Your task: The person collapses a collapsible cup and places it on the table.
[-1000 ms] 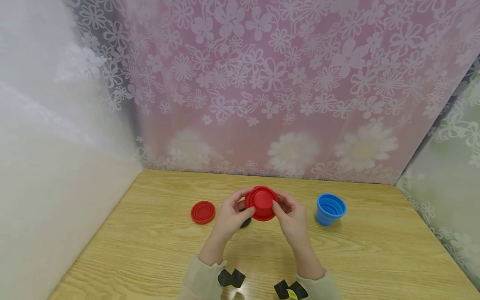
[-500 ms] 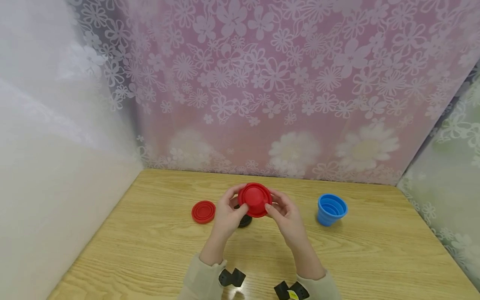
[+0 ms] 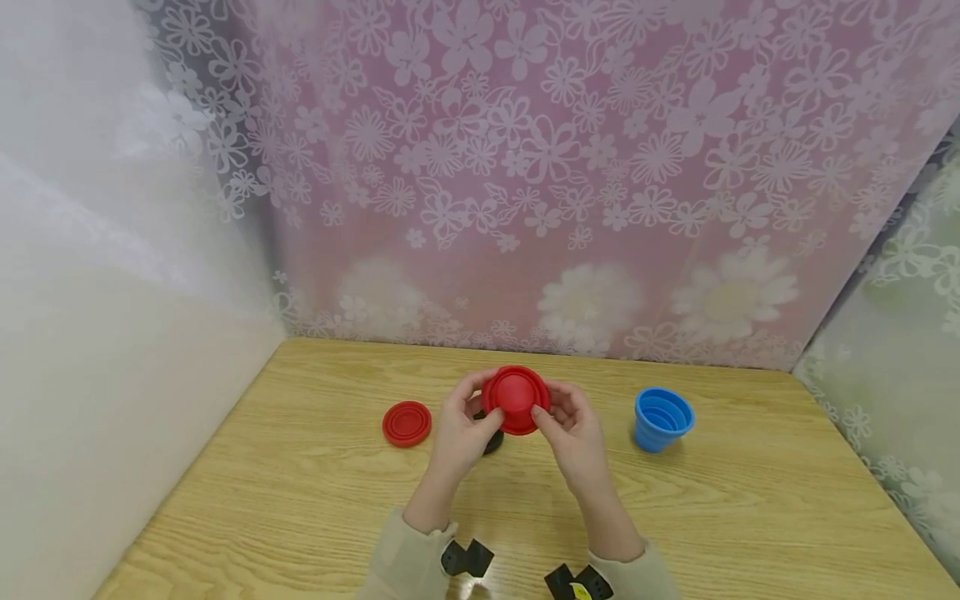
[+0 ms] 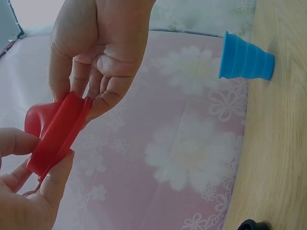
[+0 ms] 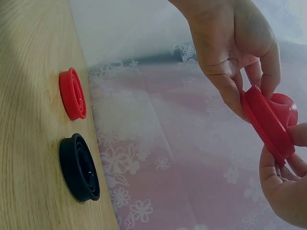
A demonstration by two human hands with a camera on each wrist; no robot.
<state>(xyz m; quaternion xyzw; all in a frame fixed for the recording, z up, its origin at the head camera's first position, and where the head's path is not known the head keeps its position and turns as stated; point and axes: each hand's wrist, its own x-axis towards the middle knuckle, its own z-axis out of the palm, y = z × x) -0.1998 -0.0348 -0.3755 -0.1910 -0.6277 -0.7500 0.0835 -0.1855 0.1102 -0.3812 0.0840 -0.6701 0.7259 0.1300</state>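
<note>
Both hands hold a red collapsible cup [image 3: 516,390] above the middle of the table. Its centre bulges toward the head camera, while the outer rings are folded flat. My left hand [image 3: 459,433] pinches the left edge and my right hand [image 3: 583,446] the right edge, each thumb on the near face. In the left wrist view, the red cup [image 4: 60,136] is seen side-on with its bulge pointing left. A flattened black collapsible cup [image 5: 79,167] lies on the table, partly hidden behind my left hand in the head view.
A flattened red collapsible cup [image 3: 407,424] lies left of the hands. To the right, a blue collapsible cup [image 3: 662,419] stands fully extended on the wooden table [image 3: 757,500]. Flowered curtain [image 3: 525,208] closes off the back, with sheeting on both sides.
The held red cup shifts left and slightly up, then a little back right. Its bulging centre looks lower and rounder than a second ago. The other cups stay put.
</note>
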